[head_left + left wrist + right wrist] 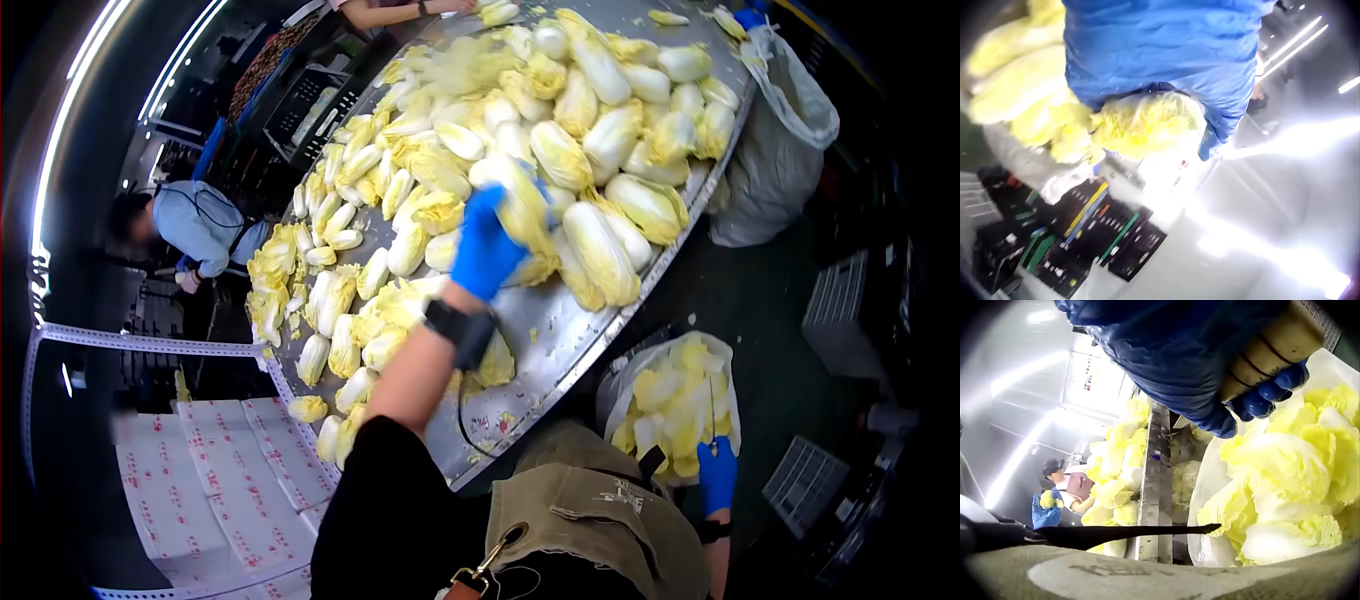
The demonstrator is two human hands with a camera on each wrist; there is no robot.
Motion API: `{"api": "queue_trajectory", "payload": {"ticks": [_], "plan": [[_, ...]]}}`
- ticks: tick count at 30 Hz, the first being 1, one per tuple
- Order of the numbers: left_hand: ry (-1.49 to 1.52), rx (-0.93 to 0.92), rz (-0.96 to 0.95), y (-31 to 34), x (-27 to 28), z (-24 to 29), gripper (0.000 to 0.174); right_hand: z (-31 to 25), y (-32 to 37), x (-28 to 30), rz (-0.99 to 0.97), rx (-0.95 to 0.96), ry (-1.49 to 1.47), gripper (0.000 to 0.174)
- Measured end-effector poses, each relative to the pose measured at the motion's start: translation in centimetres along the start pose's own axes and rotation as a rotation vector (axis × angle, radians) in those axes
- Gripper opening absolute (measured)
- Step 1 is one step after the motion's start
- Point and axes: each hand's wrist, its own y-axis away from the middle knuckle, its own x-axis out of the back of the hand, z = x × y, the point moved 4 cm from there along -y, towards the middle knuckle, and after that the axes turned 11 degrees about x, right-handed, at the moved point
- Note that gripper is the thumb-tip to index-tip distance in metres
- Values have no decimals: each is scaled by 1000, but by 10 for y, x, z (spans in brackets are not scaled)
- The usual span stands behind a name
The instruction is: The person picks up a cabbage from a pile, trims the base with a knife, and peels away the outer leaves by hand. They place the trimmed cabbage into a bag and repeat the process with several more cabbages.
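Observation:
Over a metal table heaped with cabbages, my blue-gloved left hand (487,245) grips a yellow-white cabbage (524,210), blurred in the head view. In the left wrist view the glove (1163,56) covers most of that cabbage (1147,128). Low at the right, my right hand (716,476) is beside a white bag (735,385) filled with yellow leaves and cabbage pieces (680,400). The right wrist view shows this hand (1179,362) with fingers curled round a light tool handle (1279,350) bound with dark bands; a thin blade (712,405) extends over the bag's contents.
The table's metal rim (640,300) curves past my body. A second whitish bag (770,170) hangs at its far right. Grey crates (805,485) stand at the right, stacked white boxes (215,480) at the lower left. A person in light blue (200,225) bends beyond the table.

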Motion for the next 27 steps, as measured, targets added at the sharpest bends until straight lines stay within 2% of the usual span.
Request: {"api": "queue_trajectory", "payload": {"ticks": [1, 3, 5, 7, 8, 9, 10, 12, 13, 14, 15, 16, 17, 18, 19, 20, 21, 23, 25, 27], "plan": [[262, 89, 25, -23, 29, 29, 43, -4, -3, -3, 11, 5, 20, 28], [268, 159, 231, -99, 139, 68, 33, -13, -7, -8, 28, -27, 59, 27], [269, 227, 404, -152, 217, 100, 27, -29, -7, -9, -1, -82, 131, 26], [201, 198, 580, -204, 294, 134, 29, -35, -6, -12, 54, -101, 147, 25], [188, 64, 622, -215, 297, 151, 30, -42, -3, -11, 63, -130, 148, 25], [178, -68, 669, -221, 292, 165, 31, -48, 1, -10, 68, -161, 151, 25], [238, 34, 821, -230, 291, 166, 29, -55, 5, -9, 75, -180, 158, 25], [-27, 30, 709, -250, 273, 152, 37, -68, 6, -7, 84, -203, 174, 25], [-72, 71, 691, -272, 259, 134, 35, -68, 5, -9, 80, -211, 171, 26], [-264, -16, 455, -268, 210, 119, 37, -63, 5, -14, 79, -217, 164, 27], [-317, -136, 347, -282, 177, 101, 36, -62, 5, -16, 77, -225, 157, 29], [-810, -458, 449, -291, 135, 83, 49, -73, 2, -16, 89, -216, 147, 30], [-1141, -645, 287, -269, 71, 78, 55, -79, -1, -16, 90, -233, 160, 30], [-1341, -872, 25, -253, 17, 76, 57, -84, -2, -17, 88, -250, 171, 30], [-1527, -952, -243, -264, -8, 59, 63, -88, -2, -18, 85, -267, 181, 30], [-1801, -1041, -388, -256, -39, 46, 65, -92, -2, -18, 91, -286, 154, 30], [-1912, -1097, -465, -274, -46, 21, 67, -92, -1, -19, 101, -280, 162, 29], [-2056, -1092, -485, -330, -39, -23, 53, -89, 5, -19, 120, -274, 182, 27], [-2454, -823, -392, -353, -40, -26, 43, -93, 14, -13, 171, -262, 165, 28], [-2340, -861, -322, -359, -37, -19, 37, -81, 23, -14, 182, -266, 144, 29]]}}
